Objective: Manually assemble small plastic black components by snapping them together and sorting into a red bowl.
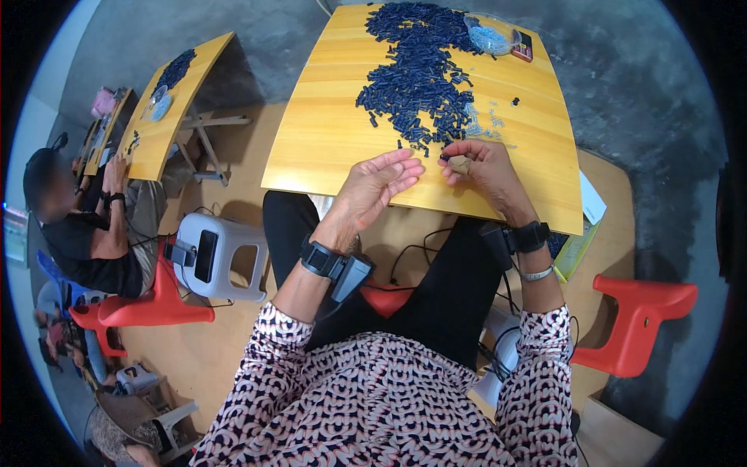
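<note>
My left hand (381,180) is just over the near edge of the yellow table (319,140), palm turned up, fingers stretched out and nothing visible in them. Close to its right, my right hand (486,167) is closed in a pinch on a small black piece (445,157). A tan cover or wrap (461,164) shows at that hand's thumb. Beyond both hands spreads a large pile of short black cylindrical pieces (420,86). Several small clear, pale pieces (484,121) are scattered right of the pile.
At the table's far right stand a clear round bowl of light blue pieces (489,39) and a small dark red box (522,47). A grey stool (222,257) and a red stool (642,323) flank me. A person (93,226) sits at another table (183,97) on the left.
</note>
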The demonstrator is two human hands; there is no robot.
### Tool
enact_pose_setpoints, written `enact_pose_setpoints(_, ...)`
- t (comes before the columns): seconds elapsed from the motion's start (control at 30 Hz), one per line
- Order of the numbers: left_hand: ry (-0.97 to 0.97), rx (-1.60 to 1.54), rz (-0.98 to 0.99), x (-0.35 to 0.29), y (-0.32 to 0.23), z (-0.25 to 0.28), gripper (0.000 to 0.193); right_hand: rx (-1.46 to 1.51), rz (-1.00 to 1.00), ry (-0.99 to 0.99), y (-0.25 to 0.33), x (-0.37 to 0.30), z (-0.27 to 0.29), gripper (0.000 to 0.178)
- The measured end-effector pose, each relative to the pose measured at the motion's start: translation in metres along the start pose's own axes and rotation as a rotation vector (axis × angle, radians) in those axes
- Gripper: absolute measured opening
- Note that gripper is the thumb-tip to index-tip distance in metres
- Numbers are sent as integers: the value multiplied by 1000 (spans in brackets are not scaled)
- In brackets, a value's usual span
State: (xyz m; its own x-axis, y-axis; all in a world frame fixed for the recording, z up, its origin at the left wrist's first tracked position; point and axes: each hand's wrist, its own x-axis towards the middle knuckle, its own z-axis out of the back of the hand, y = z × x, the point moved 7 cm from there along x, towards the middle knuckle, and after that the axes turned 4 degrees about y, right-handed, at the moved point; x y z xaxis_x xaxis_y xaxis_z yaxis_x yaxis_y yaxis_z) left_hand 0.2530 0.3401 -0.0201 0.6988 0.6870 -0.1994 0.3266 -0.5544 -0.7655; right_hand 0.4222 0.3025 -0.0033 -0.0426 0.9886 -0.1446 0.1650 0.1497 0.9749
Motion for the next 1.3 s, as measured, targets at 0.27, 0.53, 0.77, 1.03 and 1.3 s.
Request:
enact_pose_setpoints(0.27, 25, 24, -13, -2, 6, -6, 31, -16, 190, -17, -3, -3, -22, 15)
enact_pose_setpoints(0.53, -57, 156, 13, -4, 8, -12, 26, -304, 358, -10, 9, -14, -40, 18)
enact_pose_setpoints(0.77, 1, 192, 54, -4, 12, -25, 26, -360, 339, -105, 8, -18, -31, 23)
enact_pose_setpoints(1.03, 61, 33, 96, 1, 17, -32, 28, -746, 452, -340, 59, -27, 49, 12)
enact_pose_setpoints(1.3, 32, -87, 83, 7, 19, -30, 25, -1023, 255, -565, 82, 0, 157, 14)
